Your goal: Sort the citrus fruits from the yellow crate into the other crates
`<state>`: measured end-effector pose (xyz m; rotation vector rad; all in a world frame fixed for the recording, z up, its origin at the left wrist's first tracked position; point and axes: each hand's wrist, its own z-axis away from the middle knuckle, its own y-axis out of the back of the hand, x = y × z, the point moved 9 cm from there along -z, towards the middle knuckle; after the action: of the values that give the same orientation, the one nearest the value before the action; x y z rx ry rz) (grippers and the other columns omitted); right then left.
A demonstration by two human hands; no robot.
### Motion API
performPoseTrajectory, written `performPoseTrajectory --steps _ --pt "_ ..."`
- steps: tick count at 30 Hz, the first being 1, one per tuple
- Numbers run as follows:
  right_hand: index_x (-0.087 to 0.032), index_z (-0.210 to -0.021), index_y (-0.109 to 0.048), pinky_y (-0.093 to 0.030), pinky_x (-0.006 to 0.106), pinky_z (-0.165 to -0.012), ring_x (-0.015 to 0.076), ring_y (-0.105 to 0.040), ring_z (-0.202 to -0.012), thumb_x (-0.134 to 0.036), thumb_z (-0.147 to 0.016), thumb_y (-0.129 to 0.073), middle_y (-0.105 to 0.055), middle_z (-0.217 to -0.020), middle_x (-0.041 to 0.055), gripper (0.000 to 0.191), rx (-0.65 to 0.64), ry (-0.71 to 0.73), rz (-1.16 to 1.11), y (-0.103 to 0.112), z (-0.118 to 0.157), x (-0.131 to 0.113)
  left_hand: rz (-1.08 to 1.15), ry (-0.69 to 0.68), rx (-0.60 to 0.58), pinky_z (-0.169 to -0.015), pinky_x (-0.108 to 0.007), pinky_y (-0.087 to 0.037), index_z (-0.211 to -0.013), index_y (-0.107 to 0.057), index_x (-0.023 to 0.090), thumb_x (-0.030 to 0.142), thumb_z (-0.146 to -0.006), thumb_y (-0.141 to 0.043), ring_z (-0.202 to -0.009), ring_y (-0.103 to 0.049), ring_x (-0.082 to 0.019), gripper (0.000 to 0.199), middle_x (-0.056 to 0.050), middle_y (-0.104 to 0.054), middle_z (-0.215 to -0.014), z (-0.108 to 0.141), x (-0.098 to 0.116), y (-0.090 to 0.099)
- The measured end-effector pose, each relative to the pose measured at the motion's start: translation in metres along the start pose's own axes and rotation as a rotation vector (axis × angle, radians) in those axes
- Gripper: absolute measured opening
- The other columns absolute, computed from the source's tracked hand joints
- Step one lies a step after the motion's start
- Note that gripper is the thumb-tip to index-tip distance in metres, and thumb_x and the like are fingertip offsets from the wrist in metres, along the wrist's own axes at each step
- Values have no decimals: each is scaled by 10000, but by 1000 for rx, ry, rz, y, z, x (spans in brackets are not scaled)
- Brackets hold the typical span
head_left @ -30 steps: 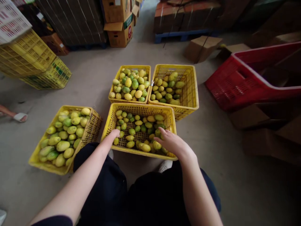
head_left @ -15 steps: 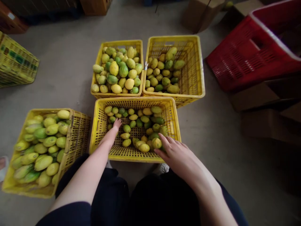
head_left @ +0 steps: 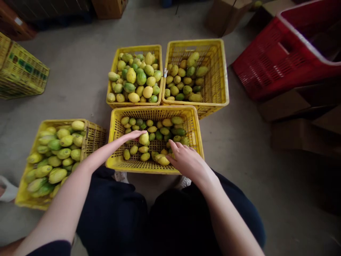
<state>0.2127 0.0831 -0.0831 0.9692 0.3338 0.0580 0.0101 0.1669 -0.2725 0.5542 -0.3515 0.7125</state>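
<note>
A yellow-green lemon (head_left: 144, 138) is held by my left hand (head_left: 135, 135) above the left half of the near yellow crate (head_left: 156, 170). The fingers curl over its top and far side. My right hand (head_left: 185, 158) reaches down over the front right of the same crate. Its thumb and fingers close around a lemon (head_left: 172, 155), mostly hidden under the palm. Loose green and yellow lemons (head_left: 162, 160) lie in one thin layer on the crate's slotted floor, most of them toward the back and right.
Behind stand a heaped yellow crate (head_left: 108, 96) and a part-filled yellow crate (head_left: 226, 81). Another full crate (head_left: 23, 199) is at left, near a person's foot (head_left: 6, 188). A red crate (head_left: 266, 60) and cardboard boxes (head_left: 290, 138) line the right side.
My left hand has come up from the crate floor with a lemon in it, slightly toward me. My right hand has moved left and closed over a lemon. The view has shifted slightly.
</note>
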Motion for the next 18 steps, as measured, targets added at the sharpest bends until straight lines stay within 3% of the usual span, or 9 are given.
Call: performPoseTrajectory --steps 4,6,8,11,12,14,16,18 --pt "-21 -1473 -229 -430 494 -968 407 -398 -1322 -432 -875 -528 -331 -1482 288 785 312 32 -181 26 0 -13 226 -189 -255 -787 -278 -481 -1119 -666 168 627 -893 -377 -947 -640 -211 588 -76 -723 -1008 84 80 -19" --pt "-50 -1467 -222 -452 477 -943 387 -445 -1293 -510 -822 -576 -372 -1451 280 868 458 63 -366 39 3 -17 272 -273 -375 -825 -295 -471 -1112 -678 167 669 -883 -337 -965 -637 -218 648 -73 -727 -982 122 113 -21" --pt "-115 -1413 -320 -485 444 -881 344 -559 -1170 -518 -806 -583 -515 -1334 222 774 566 81 -515 50 8 -17 281 -291 -450 -829 -311 -467 -1086 -691 149 718 -857 -308 -963 -637 -231 723 -82 -726 -962 141 126 -16" --pt "-175 -1277 -466 -498 414 -811 313 -629 -1016 -458 -809 -580 -631 -1165 149 559 665 35 -544 61 17 -11 226 -288 -389 -832 -317 -466 -1048 -705 142 705 -850 -330 -951 -638 -236 705 -86 -722 -991 126 111 -3" --pt "-174 -1257 -482 -497 411 -796 312 -636 -987 -442 -805 -581 -640 -1148 148 535 679 15 -521 63 20 -9 168 -288 -316 -839 -313 -463 -1022 -711 147 665 -854 -373 -953 -635 -234 641 -82 -721 -999 113 99 1" --pt "-163 -1248 -490 -498 404 -766 313 -645 -940 -427 -800 -576 -641 -1145 155 527 690 -19 -477 66 24 -4 -76 -241 -58 -858 -293 -447 -863 -723 136 508 -823 -537 -963 -623 -235 418 -79 -721 -935 84 67 9" --pt "-158 -1252 -489 -499 395 -745 309 -650 -913 -428 -802 -567 -641 -1146 155 530 689 -39 -449 69 26 1 -258 -113 78 -871 -327 -437 -713 -695 116 385 -716 -683 -997 -604 -291 270 -113 -702 -812 61 32 1" --pt "-162 -1251 -490 -500 387 -735 305 -651 -909 -432 -802 -563 -644 -1143 148 529 690 -63 -433 71 28 7 -255 -51 89 -844 -360 -450 -714 -679 126 330 -673 -724 -988 -611 -315 212 -119 -683 -771 46 10 -17"
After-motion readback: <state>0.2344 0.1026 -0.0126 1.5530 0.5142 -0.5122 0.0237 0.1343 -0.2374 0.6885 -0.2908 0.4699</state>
